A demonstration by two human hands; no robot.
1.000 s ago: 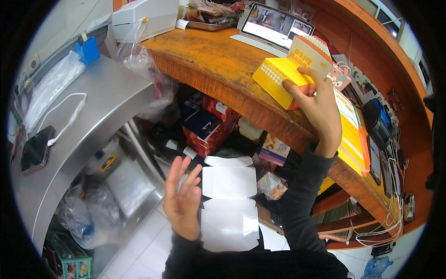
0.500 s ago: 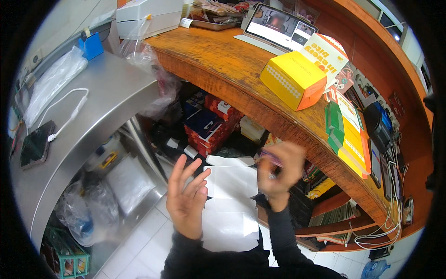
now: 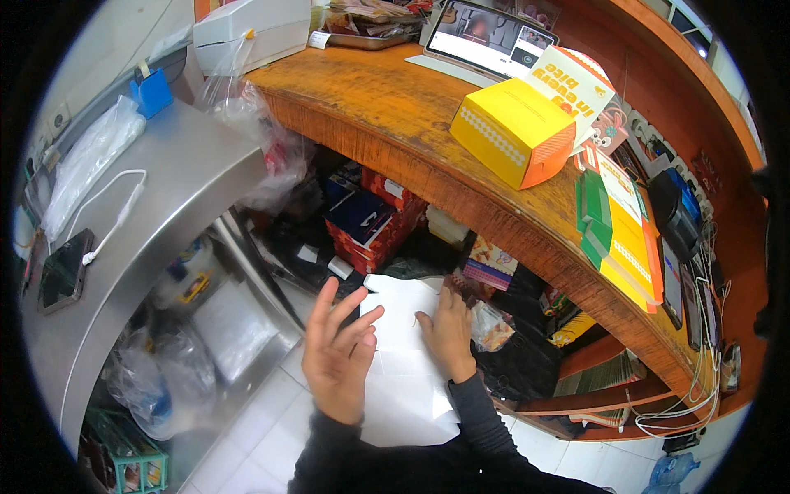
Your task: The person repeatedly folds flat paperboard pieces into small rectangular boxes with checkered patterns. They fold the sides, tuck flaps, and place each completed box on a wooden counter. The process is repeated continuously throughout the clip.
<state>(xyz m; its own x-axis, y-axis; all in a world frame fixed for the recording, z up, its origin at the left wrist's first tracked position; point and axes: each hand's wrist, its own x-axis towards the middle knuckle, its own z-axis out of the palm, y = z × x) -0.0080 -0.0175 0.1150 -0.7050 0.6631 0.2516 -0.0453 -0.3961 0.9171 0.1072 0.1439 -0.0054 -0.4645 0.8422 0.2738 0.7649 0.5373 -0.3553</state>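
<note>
Here the left hand (image 3: 339, 362) hovers, fingers spread; the right hand (image 3: 449, 333), thumb splayed from fingers, touches white cardboard (image 3: 407, 399).

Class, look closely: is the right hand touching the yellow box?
Apart. The head view shows the front of the wooden desk between the yellow box and the right hand.

Left hand (image 3: 340, 362) at lower centre-left, fingers upright and loosely fanned, right hand (image 3: 449, 331) just right of centre, back showing, fingers extended upward, thumb angled left, black-sleeved left forearm (image 3: 322, 453) and right forearm (image 3: 484, 421) entering from the lower edge
</note>
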